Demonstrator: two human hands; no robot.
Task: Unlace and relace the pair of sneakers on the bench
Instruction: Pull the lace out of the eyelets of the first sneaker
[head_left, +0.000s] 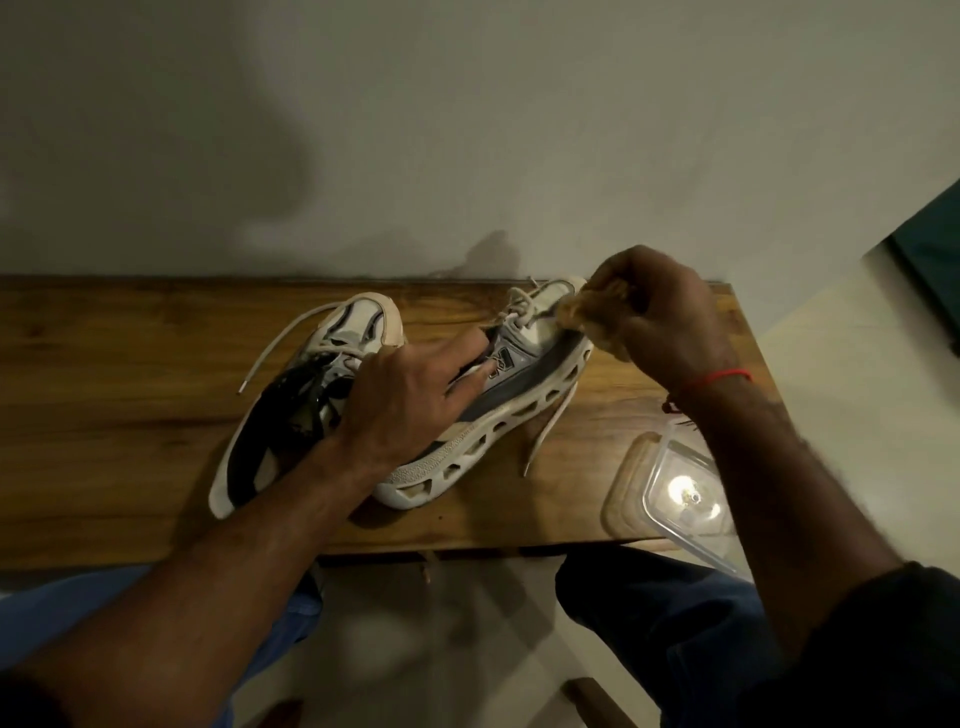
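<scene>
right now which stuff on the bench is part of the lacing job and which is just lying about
Part of the job:
- white and grey mesh sneaker with cut-out sole, steadied by the left hand
- its off-white lace, worked by the right hand
- white and black sneaker with loose lace

Lying about:
- clear plastic container
- wooden bench merely bears everything

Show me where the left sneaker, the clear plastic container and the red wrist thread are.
left sneaker (374, 317): head view, on its pale toe cap.
clear plastic container (685, 499): head view, on its lid, near the glare.
red wrist thread (722, 376): head view, on the strand across the right wrist.
</scene>
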